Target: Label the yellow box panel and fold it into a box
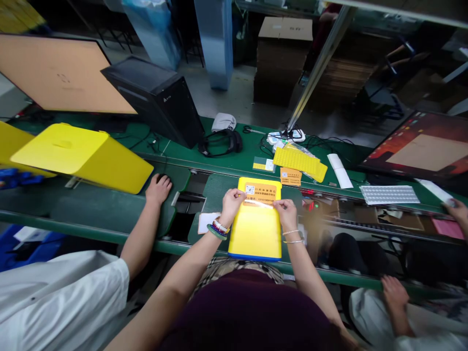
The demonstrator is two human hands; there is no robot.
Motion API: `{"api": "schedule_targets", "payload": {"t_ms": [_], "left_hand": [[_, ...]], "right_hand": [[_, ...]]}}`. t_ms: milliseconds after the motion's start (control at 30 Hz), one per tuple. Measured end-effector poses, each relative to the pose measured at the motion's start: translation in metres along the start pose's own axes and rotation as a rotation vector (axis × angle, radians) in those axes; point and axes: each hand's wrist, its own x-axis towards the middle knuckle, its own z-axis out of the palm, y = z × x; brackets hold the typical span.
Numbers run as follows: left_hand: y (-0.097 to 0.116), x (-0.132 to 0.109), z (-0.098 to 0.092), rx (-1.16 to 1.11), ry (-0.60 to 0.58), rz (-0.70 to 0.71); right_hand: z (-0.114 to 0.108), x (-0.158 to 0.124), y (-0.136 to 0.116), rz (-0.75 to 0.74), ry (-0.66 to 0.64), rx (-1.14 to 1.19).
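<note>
A yellow plastic case (255,234) with a blue bottom edge lies in front of me on the green bench. Across its upper part is an orange label (261,191) with a QR code and printed text. My left hand (233,204) is closed in a pinch at the label's left edge. At the lower right edge, my right hand (287,212) pinches the same label between thumb and finger. A pale, shiny band crosses the label's lower part; I cannot tell whether it is glare or film. Left of the case lies a small white card (208,223).
Behind the case lie orange labels (291,176), yellow sheets (300,162) and a black headset (220,142). A black computer tower (157,100) stands at left, with larger yellow cases (84,153). A co-worker's hand (159,189) rests nearby at left; a white keyboard (389,194) lies right.
</note>
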Motion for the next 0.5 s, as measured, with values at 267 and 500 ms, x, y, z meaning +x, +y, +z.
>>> {"api": "schedule_targets", "payload": {"t_ms": [267,500], "left_hand": [[0.0030,-0.0009,-0.0007,0.023,-0.007,0.006],[0.0054,-0.0017,-0.0009,0.049,-0.001,0.022]], "right_hand": [[0.0003,0.0004,0.0009,0.016,0.002,0.011],[0.0005,-0.0007,-0.0002,0.001,0.010,-0.001]]}}
